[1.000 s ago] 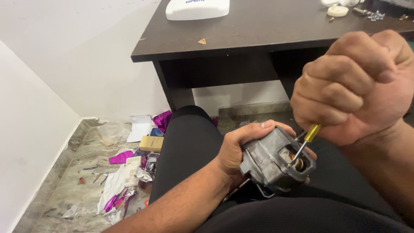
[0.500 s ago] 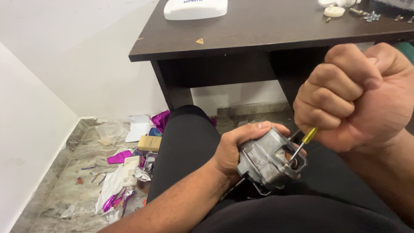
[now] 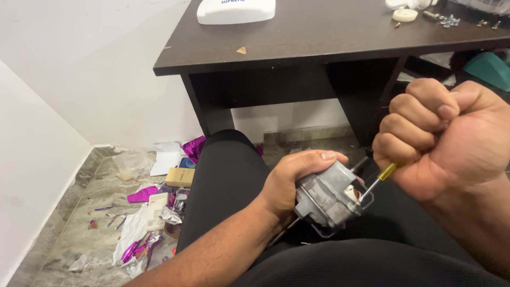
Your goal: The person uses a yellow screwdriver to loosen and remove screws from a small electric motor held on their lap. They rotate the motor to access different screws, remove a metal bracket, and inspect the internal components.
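My left hand (image 3: 289, 180) grips a small grey metal motor (image 3: 329, 199) and holds it over my lap, against my black trousers. My right hand (image 3: 446, 138) is a tight fist around the handle of a screwdriver (image 3: 383, 174); only a bit of yellow handle and the thin metal shaft show. The shaft's tip rests inside the open end of the motor, at its right side. The rest of the handle is hidden in my fist.
A dark wooden table (image 3: 319, 48) stands in front of my knees, with a white plastic cover (image 3: 236, 9) and several small screws and parts (image 3: 446, 18) on it. Torn purple foil, paper and a small box (image 3: 179, 176) litter the stone floor at left.
The motor and both hands have shifted slightly within the view. The screwdriver tip stays in the motor's open end and both grips are the same.
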